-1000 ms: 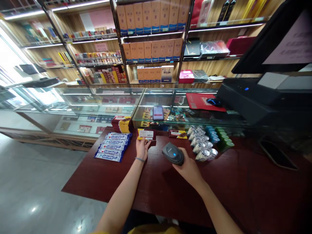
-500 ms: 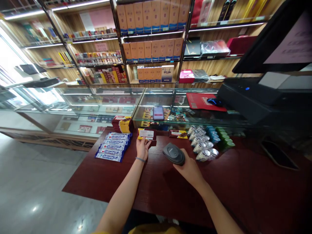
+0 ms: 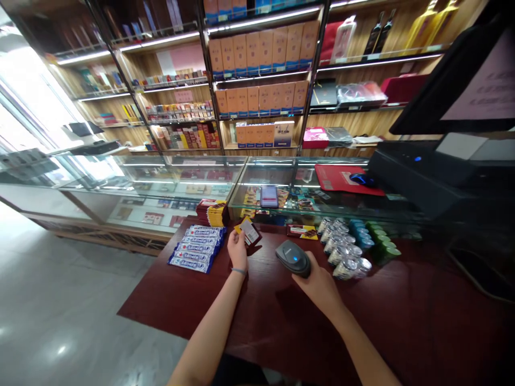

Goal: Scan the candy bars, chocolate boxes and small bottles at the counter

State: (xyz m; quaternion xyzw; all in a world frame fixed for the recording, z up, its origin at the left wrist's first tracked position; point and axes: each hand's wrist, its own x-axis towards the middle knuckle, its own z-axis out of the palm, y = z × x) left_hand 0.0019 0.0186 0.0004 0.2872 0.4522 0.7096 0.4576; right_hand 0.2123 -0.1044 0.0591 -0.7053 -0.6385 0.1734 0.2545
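Observation:
My left hand [image 3: 237,250] grips one end of a small red-and-yellow biscuit pack [image 3: 249,232], tilted, with its white barcode label facing up. My right hand [image 3: 317,279] is wrapped round a dark grey barcode scanner [image 3: 293,258], whose small blue light is lit. The scanner's head points left, apart from the pack. A similar pack [image 3: 301,231] lies flat at the counter's back edge. Behind my left hand stands a stack of such packs [image 3: 212,213]. To its left, several blue-and-white snack bars [image 3: 195,249] lie in a row.
Rows of silver-topped cans [image 3: 341,249], blue cans [image 3: 362,234] and green cans [image 3: 382,241] stand on the dark red counter [image 3: 257,321] at right. A glass case [image 3: 189,187] runs behind, with a phone [image 3: 269,197], a red mouse pad [image 3: 341,178] and a monitor [image 3: 462,80].
My left hand has turned the pack from level to a slant, its right end lower. The scanner's blue light has come on. The view has shifted, so everything sits lower and further right.

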